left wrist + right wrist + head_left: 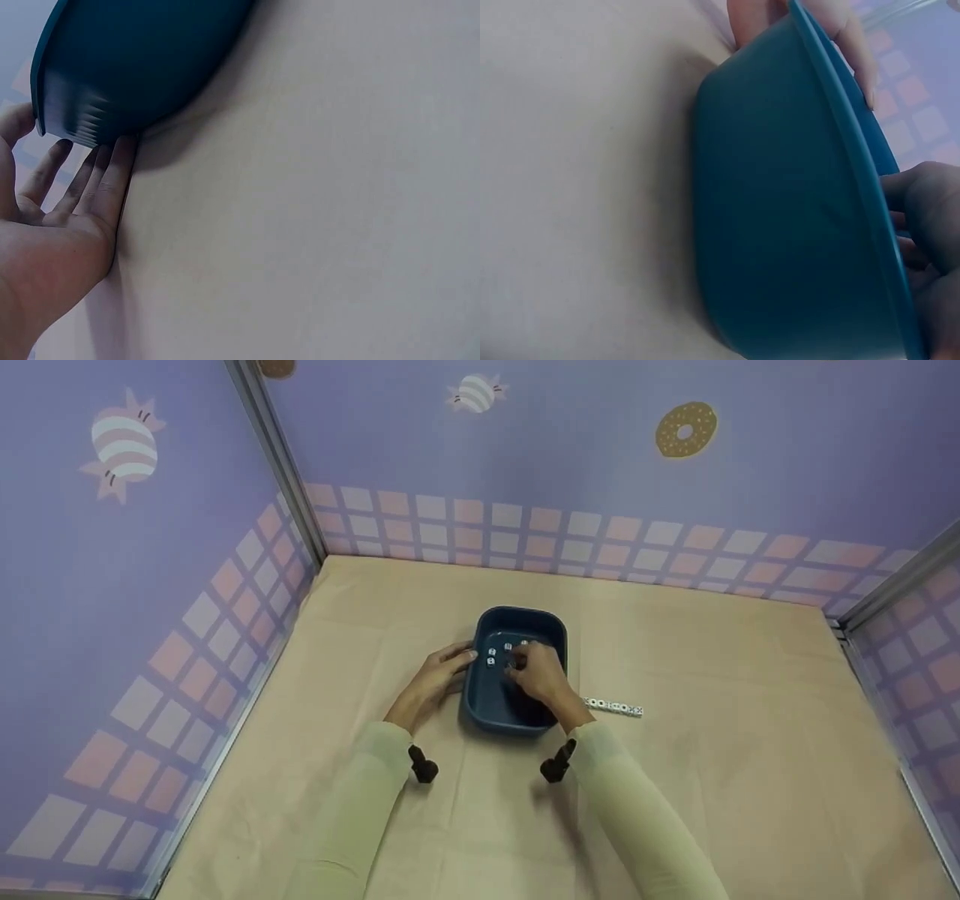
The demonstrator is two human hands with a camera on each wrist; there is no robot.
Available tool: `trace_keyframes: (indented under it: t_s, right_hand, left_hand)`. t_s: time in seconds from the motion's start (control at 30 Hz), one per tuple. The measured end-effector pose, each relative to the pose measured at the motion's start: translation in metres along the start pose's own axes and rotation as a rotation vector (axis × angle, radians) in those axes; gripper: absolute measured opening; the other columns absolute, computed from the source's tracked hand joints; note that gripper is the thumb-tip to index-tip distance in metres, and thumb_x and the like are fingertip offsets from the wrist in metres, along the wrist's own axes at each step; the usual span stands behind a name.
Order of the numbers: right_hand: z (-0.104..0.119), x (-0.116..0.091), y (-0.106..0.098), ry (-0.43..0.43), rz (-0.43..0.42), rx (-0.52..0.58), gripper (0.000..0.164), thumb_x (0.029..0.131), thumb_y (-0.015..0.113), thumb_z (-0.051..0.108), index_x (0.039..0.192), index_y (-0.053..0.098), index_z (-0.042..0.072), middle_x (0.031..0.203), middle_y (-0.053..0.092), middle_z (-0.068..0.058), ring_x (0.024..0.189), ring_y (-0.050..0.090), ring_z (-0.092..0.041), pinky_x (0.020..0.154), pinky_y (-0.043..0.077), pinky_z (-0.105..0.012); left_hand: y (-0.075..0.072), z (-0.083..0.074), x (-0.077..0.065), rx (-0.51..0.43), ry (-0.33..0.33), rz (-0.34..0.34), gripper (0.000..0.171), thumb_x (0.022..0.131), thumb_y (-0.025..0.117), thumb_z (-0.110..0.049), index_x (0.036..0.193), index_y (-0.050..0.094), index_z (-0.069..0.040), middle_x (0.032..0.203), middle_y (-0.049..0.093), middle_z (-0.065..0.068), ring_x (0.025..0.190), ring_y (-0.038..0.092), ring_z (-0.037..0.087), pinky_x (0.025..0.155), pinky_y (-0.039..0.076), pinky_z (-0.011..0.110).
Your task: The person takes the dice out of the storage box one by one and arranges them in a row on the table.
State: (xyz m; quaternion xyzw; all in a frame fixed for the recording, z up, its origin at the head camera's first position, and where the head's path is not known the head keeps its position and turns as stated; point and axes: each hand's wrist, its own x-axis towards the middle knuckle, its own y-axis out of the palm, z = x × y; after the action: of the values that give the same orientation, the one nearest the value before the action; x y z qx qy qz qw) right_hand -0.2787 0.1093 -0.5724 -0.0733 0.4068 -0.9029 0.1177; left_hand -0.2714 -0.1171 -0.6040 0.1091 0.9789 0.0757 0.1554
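Note:
A dark blue rectangular plastic basin [514,729] stands on the cloth-covered table. My left hand [437,679] holds its left side, the thumb over the rim and the other fingers along the outer wall, as the left wrist view also shows. Inside the basin lie several small white dice [491,661]. My right hand [541,671] reaches down into it among the dice, fingers bent. Whether a die is between those fingertips is unclear, since the basin wall [795,195] hides them in the right wrist view.
A straight row of white dice [615,707] lies on the tabletop [735,750] just right of the basin, partly behind my right forearm. Patterned purple panels [570,450] rise at the back and both sides.

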Motion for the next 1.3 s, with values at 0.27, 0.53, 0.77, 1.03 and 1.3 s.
trace_keyframes:
  t_s: [0.27,0.53,0.77,1.03,1.3]
  right_hand:
    - [-0.002,-0.002,-0.002,-0.003,0.05,-0.08,0.02,0.096,0.078,0.006,0.115,0.077,-0.002,0.106,0.074,-0.011,0.096,0.066,-0.023,0.088,0.058,-0.042]
    - [-0.005,-0.004,-0.001,-0.034,0.065,-0.141,0.015,0.097,0.074,0.001,0.113,0.077,0.0,0.107,0.075,-0.012,0.099,0.07,-0.023,0.091,0.06,-0.041]
    - [-0.007,-0.01,0.004,-0.106,0.057,-0.262,0.007,0.101,0.068,0.003,0.107,0.072,0.001,0.102,0.069,-0.011,0.094,0.066,-0.024,0.086,0.058,-0.043]
    - [0.006,-0.021,-0.001,-0.334,0.034,-0.232,0.013,0.101,0.071,0.012,0.112,0.07,0.005,0.106,0.067,-0.006,0.097,0.064,-0.02,0.088,0.058,-0.038]
    - [-0.002,-0.046,-0.045,-0.463,0.018,-0.104,0.009,0.097,0.076,0.007,0.104,0.072,0.006,0.099,0.067,-0.005,0.09,0.066,-0.019,0.08,0.06,-0.036]
  left_hand:
    - [0.005,0.0,0.003,-0.008,-0.002,0.009,0.059,0.103,0.072,-0.037,0.155,0.054,-0.015,0.145,0.063,0.011,0.128,0.066,0.026,0.106,0.055,0.04]
    - [0.008,0.0,0.005,-0.021,0.006,0.016,0.057,0.104,0.071,-0.034,0.155,0.054,-0.015,0.145,0.063,0.012,0.127,0.067,0.027,0.105,0.055,0.04]
    - [0.009,0.002,0.005,-0.015,-0.002,0.016,0.058,0.102,0.073,-0.034,0.154,0.055,-0.014,0.144,0.064,0.012,0.128,0.066,0.026,0.104,0.056,0.038]
    - [0.003,0.001,0.002,0.007,0.028,0.011,0.058,0.104,0.072,-0.031,0.155,0.054,-0.012,0.149,0.06,0.011,0.132,0.063,0.028,0.106,0.055,0.041]
    - [0.0,-0.001,0.002,0.028,0.03,-0.006,0.062,0.103,0.073,-0.033,0.157,0.051,-0.011,0.151,0.058,0.012,0.135,0.061,0.029,0.108,0.054,0.042]
